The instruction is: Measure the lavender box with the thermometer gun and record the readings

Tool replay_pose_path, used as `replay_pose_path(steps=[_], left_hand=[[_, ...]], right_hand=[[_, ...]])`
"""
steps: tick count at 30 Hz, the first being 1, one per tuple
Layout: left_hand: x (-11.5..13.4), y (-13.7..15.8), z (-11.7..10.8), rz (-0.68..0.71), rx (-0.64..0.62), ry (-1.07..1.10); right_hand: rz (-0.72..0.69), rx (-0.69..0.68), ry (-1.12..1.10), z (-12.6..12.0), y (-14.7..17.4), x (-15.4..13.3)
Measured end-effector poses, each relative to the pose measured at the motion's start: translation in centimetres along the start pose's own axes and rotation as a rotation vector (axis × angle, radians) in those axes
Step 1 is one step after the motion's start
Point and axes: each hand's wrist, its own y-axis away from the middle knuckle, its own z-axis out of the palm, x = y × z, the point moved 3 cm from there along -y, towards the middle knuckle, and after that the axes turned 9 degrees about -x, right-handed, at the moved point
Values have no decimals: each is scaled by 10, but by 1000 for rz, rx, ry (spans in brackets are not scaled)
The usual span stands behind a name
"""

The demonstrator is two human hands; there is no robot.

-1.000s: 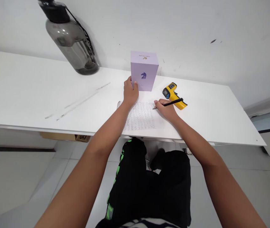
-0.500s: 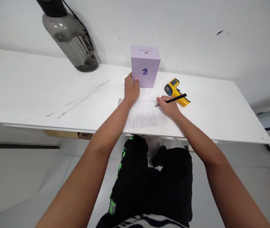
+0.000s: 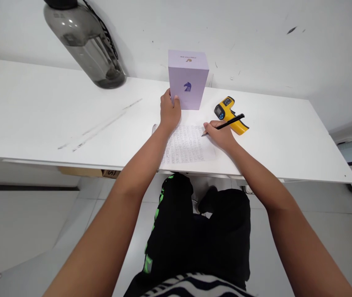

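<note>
My left hand (image 3: 170,110) grips the lower left corner of an upright lilac box (image 3: 191,84) with a dark horse-head emblem; the thumb lies on its front face and the other fingers are partly hidden along its side. A black pen (image 3: 230,122) is pinched in my right hand (image 3: 221,134), its tip at the right part of a handwritten sheet of paper (image 3: 186,144). My left forearm crosses the paper's left side. Just behind my right hand lies a yellow infrared thermometer (image 3: 225,109), its handle partly covered by the hand and pen.
A grey translucent water bottle (image 3: 86,49) with a black lid stands at the back left, near the wall. Dark scuff marks (image 3: 102,126) run across the left of the white table (image 3: 40,111). A cardboard box (image 3: 83,171) shows below the front edge.
The view has shifted slightly, so the table things sit a little higher. The pen's back end is raised a bit more steeply. The left hand keeps its hold on the box.
</note>
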Motion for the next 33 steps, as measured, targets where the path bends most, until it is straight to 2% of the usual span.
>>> replay_pose_path(steps=[14,24,33], left_hand=[[4,2,-2,10,18,-13],[1,2,-4,-36,17,-59],[0,3,-3,5,23,-58]], right_hand=[[-26,71,-45,2,1,4],[-12,43,-65,3,0,4],[-26,17,-57,3,0,4]])
